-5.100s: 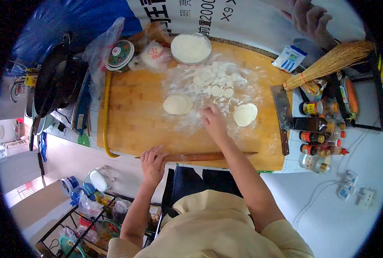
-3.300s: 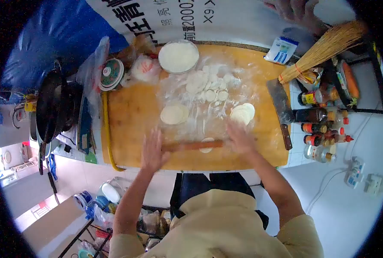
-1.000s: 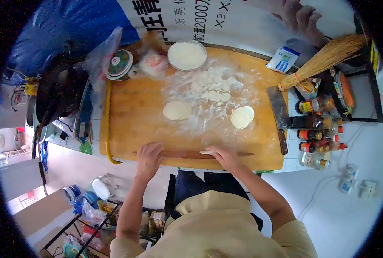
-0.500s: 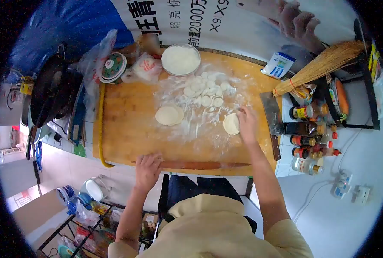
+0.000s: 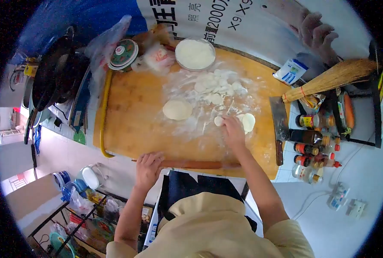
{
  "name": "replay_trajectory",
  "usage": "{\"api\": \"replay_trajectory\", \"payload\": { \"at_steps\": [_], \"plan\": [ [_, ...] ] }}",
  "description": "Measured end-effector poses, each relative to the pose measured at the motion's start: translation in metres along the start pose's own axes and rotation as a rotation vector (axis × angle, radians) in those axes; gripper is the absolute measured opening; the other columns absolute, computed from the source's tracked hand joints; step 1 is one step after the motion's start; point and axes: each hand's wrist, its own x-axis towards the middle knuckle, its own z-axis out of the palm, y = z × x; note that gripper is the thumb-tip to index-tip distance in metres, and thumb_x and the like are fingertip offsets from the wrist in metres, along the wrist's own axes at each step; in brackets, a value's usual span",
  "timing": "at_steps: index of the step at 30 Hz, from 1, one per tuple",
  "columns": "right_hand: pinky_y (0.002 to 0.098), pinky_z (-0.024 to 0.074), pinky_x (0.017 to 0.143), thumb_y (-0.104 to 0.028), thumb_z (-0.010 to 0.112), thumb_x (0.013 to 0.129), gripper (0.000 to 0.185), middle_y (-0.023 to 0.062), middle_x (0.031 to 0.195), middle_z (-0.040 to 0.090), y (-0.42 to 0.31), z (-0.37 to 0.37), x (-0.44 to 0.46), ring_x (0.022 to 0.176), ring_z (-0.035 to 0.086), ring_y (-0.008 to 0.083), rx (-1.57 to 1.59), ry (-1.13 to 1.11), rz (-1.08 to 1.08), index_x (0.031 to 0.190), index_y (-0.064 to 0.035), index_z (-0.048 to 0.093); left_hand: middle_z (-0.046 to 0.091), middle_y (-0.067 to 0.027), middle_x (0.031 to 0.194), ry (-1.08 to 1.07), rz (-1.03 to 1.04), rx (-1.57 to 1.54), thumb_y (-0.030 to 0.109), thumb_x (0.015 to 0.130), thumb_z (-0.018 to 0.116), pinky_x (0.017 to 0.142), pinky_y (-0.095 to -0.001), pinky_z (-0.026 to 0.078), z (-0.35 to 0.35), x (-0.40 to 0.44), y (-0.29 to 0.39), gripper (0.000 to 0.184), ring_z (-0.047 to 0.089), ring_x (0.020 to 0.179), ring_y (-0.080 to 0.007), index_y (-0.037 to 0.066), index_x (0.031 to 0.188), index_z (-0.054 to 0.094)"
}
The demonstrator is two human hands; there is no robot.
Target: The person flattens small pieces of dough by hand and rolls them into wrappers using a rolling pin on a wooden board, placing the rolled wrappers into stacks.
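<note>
Closest to the person's body, a long brown wooden rolling pin with tapered ends is lying along the near edge of a yellowish wooden board. The left hand is holding its left end, fingers curling over the wood. Farther in, the right hand is no longer hovering at the outer side of the right-hand stack of thin, pale dough rounds, as it was a moment ago; it is now reaching across that stack, partly hiding it, and its fingertips are narrowing on a small white dough disc just left of it. To my eye, that is suggesting one round is done and a fresh piece is being taken up.

The disc is looking pale, matte and roughly circular, much smaller than the rolled rounds; its thickness I'm not managing to judge. To its left, a second stack of smooth, cream-coloured rounds is resting flat. Beyond, more little floury discs are clustering on dusted wood, and past them a round bowl of white powder is standing near the board's far edge.
</note>
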Motion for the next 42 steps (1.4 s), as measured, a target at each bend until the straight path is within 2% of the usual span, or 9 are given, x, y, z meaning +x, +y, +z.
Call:
{"api": "replay_trajectory", "payload": {
  "at_steps": [5,12,14,24,26,32,35,39,42],
  "plan": [
    [0.0420,0.0456,0.083,-0.003,0.064,0.077,0.029,0.0144,0.101,0.057,-0.029,0.004,0.003,0.099,0.054,0.0355,0.103,0.040,0.388,0.106,-0.0042,0.057,0.061,-0.0035,0.110,-0.011,0.025,0.043,0.014,0.073,0.068,0.090,-0.0407,0.041,0.002,-0.001,0.000,0.024,0.057,0.103,-0.0242,0.009,0.097,0.065],
    [0.0400,0.0465,0.082,-0.004,0.068,0.076,0.032,0.0129,0.102,0.057,-0.061,0.031,0.003,0.096,0.055,0.0342,0.238,-0.141,0.190,0.107,-0.0076,0.061,0.061,-0.0028,0.110,-0.041,0.065,0.025,0.013,0.073,0.068,0.089,-0.0404,0.040,0.000,0.005,0.001,0.024,0.056,0.104,-0.0247,0.009,0.096,0.065],
    [0.0379,0.0461,0.084,-0.002,0.067,0.076,0.031,0.0130,0.106,0.055,-0.064,0.020,-0.011,0.099,0.055,0.0327,0.266,-0.462,0.161,0.106,-0.0085,0.063,0.061,-0.0032,0.108,-0.016,0.038,0.011,0.013,0.072,0.068,0.089,-0.0404,0.040,0.006,0.001,-0.007,0.023,0.056,0.104,-0.0247,0.008,0.094,0.064],
    [0.0439,0.0401,0.098,-0.007,0.060,0.084,0.037,0.0135,0.128,0.050,-0.060,-0.043,-0.080,0.119,0.046,0.0342,0.214,-0.134,0.404,0.121,-0.0097,0.059,0.059,-0.0101,0.119,-0.019,0.000,0.021,0.012,0.072,0.068,0.097,-0.0458,0.038,0.008,0.018,-0.025,0.024,0.053,0.111,-0.0330,0.005,0.094,0.063],
    [0.0455,0.0321,0.105,-0.009,0.050,0.089,0.041,0.0166,0.141,0.039,-0.055,-0.048,-0.081,0.125,0.041,0.0387,-0.147,-0.050,0.295,0.130,-0.0071,0.051,0.048,-0.0159,0.136,-0.098,0.054,0.006,0.019,0.072,0.070,0.106,-0.0480,0.032,0.012,0.034,-0.031,0.037,0.046,0.122,-0.0356,0.004,0.104,0.058],
    [0.0503,0.0230,0.111,-0.013,0.045,0.090,0.049,0.0185,0.147,0.032,-0.041,-0.043,-0.062,0.136,0.029,0.0396,-0.259,-0.134,0.412,0.139,-0.0073,0.040,0.029,-0.0222,0.148,-0.084,0.041,0.152,0.034,0.076,0.071,0.114,-0.0481,0.020,0.030,0.071,-0.027,0.080,0.031,0.136,-0.0351,-0.001,0.136,0.032],
    [0.0527,0.0222,0.112,-0.023,0.053,0.090,0.059,0.0151,0.151,0.027,-0.048,-0.040,-0.099,0.138,0.028,0.0362,-0.172,-0.201,0.364,0.145,-0.0131,0.033,0.029,-0.0215,0.148,-0.296,0.145,0.238,0.037,0.078,0.069,0.114,-0.0491,0.019,0.020,0.046,-0.029,0.086,0.028,0.138,-0.0351,-0.003,0.141,0.027],
    [0.0531,0.0209,0.113,-0.025,0.056,0.089,0.063,0.0149,0.153,0.024,-0.030,-0.038,-0.068,0.139,0.025,0.0358,-0.231,-0.182,0.328,0.145,-0.0140,0.031,0.027,-0.0213,0.150,-0.275,0.065,0.159,0.038,0.080,0.066,0.115,-0.0496,0.017,0.036,0.079,-0.042,0.086,0.024,0.140,-0.0346,-0.003,0.143,0.024],
    [0.0537,0.0207,0.112,-0.024,0.057,0.089,0.065,0.0155,0.153,0.024,-0.021,-0.038,-0.070,0.139,0.024,0.0367,-0.246,-0.128,0.327,0.146,-0.0142,0.030,0.026,-0.0221,0.150,-0.006,0.066,0.253,0.038,0.080,0.065,0.115,-0.0493,0.015,0.037,0.092,-0.037,0.086,0.024,0.140,-0.0350,-0.003,0.144,0.023]
  ]
}}
